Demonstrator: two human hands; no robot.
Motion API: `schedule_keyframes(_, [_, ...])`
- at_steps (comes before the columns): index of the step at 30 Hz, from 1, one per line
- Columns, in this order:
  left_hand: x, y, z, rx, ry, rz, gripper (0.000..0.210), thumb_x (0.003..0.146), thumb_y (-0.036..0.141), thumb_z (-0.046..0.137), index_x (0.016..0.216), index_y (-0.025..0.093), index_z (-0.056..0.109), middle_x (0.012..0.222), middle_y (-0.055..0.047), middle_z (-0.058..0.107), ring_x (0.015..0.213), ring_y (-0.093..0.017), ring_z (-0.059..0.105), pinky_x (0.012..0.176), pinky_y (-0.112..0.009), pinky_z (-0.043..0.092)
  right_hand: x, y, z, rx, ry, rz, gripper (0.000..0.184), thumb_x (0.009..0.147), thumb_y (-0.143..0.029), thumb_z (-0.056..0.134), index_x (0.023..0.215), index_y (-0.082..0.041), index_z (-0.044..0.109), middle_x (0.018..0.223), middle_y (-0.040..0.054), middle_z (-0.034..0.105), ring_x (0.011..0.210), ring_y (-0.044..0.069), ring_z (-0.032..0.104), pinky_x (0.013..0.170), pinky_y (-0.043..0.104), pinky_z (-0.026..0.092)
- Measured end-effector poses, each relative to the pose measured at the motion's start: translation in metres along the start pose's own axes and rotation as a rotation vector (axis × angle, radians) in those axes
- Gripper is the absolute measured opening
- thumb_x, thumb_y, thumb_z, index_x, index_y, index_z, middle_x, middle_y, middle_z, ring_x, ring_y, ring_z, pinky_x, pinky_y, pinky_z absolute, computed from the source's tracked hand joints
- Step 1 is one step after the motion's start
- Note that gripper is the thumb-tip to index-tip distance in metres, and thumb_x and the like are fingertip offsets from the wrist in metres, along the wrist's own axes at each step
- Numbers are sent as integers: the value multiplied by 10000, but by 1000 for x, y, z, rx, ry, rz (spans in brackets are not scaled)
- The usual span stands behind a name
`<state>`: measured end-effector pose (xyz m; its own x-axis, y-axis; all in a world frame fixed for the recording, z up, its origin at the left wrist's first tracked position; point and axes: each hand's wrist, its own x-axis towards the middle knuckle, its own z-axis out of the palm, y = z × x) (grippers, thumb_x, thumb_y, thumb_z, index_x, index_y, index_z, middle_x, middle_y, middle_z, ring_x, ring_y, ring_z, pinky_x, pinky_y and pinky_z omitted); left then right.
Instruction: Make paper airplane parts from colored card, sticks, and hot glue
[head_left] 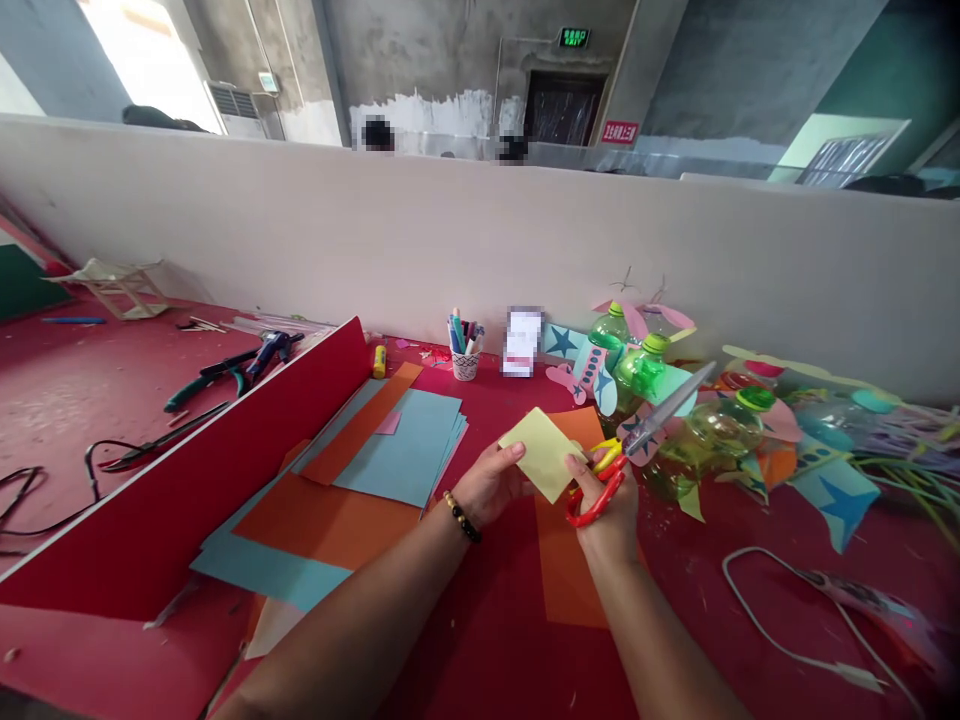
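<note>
A pale yellow square of paper (541,452) is held between both hands above the red table. My left hand (487,487), with a beaded bracelet at its wrist, pinches the paper's left edge between thumb and fingers. On the other side, my right hand (611,505) grips scissors (600,490) with red and yellow handles, their blades pointing up and to the right. The right thumb also presses on the paper's right edge. Beneath the hands lies an orange paper sheet (574,575), partly covered by the right hand and forearm.
Blue paper sheets (412,445) and orange ones lie left, beside a red divider board (247,440). Plastic bottles (720,435) with paper cutouts stand right. A pen cup (465,366) and a phone (523,342) are at the back. A corded tool (862,600) lies right, pliers (214,375) left.
</note>
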<state>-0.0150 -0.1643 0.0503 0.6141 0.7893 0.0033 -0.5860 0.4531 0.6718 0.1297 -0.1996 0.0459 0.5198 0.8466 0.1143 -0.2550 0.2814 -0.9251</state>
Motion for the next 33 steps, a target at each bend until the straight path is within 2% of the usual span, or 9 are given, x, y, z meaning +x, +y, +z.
schedule_keyframes(5, [8, -15, 8, 10, 136, 53, 427, 708, 299, 747, 1083, 137, 624, 1166, -163, 628, 1000, -287, 632, 851, -395, 498, -4, 2, 1, -122, 67, -65, 377, 678, -315, 755, 853, -224, 434, 794, -25, 566, 653, 133, 580, 623, 278, 503])
schedule_keyframes(7, [13, -16, 5, 12, 220, 75, 393, 693, 277, 760, 1028, 112, 637, 1082, -163, 664, 920, -266, 657, 832, -381, 508, -6, -2, -2, -159, 7, -26, 368, 681, -337, 752, 846, -220, 444, 785, -16, 576, 634, 136, 574, 610, 281, 495])
schedule_keyframes(10, [19, -8, -6, 19, 309, 113, 363, 654, 247, 782, 957, 96, 648, 991, -148, 690, 825, -239, 671, 790, -365, 526, -8, -13, -9, -165, -163, 129, 318, 713, -355, 728, 828, -212, 469, 737, -21, 564, 538, 106, 516, 508, 238, 429])
schedule_keyframes(13, [22, 7, -18, 11, 321, 157, 379, 622, 211, 791, 956, 105, 647, 981, -133, 693, 836, -240, 672, 800, -367, 530, -8, -29, -20, -209, -308, 227, 249, 756, -369, 686, 857, -206, 527, 711, -23, 523, 497, 83, 429, 446, 215, 344])
schedule_keyframes(16, [21, 22, -22, -12, 334, 190, 385, 602, 194, 789, 950, 114, 645, 948, -117, 701, 835, -243, 674, 796, -366, 535, -12, -41, -31, -242, -407, 257, 244, 787, -421, 633, 893, -213, 562, 681, -19, 472, 533, 105, 415, 477, 238, 362])
schedule_keyframes(19, [19, 31, -21, -18, 352, 167, 372, 588, 177, 786, 927, 112, 646, 899, -105, 706, 808, -245, 676, 781, -379, 540, -23, -43, -41, -275, -517, 350, 291, 793, -482, 599, 916, -219, 571, 730, 2, 495, 539, 110, 413, 495, 261, 378])
schedule_keyframes(26, [18, 30, -20, -12, 298, 134, 358, 594, 168, 779, 918, 102, 642, 895, -105, 703, 785, -238, 674, 786, -393, 531, -36, -40, -54, -461, -526, 459, 355, 727, -492, 682, 927, -227, 554, 822, 0, 478, 523, 79, 408, 468, 241, 363])
schedule_keyframes(30, [20, 29, -23, -24, 303, 143, 353, 625, 178, 777, 945, 108, 646, 949, -111, 697, 818, -228, 669, 806, -379, 527, -35, -35, -62, -244, -630, 492, 411, 774, -597, 558, 921, -213, 551, 752, -7, 433, 496, 88, 380, 425, 250, 358])
schedule_keyframes(33, [20, 25, -18, -45, 311, 146, 362, 643, 207, 781, 967, 118, 649, 1005, -112, 687, 861, -227, 662, 795, -359, 529, -39, -34, -60, -165, -610, 437, 389, 814, -570, 512, 943, -205, 551, 825, 26, 496, 519, 100, 418, 457, 272, 387])
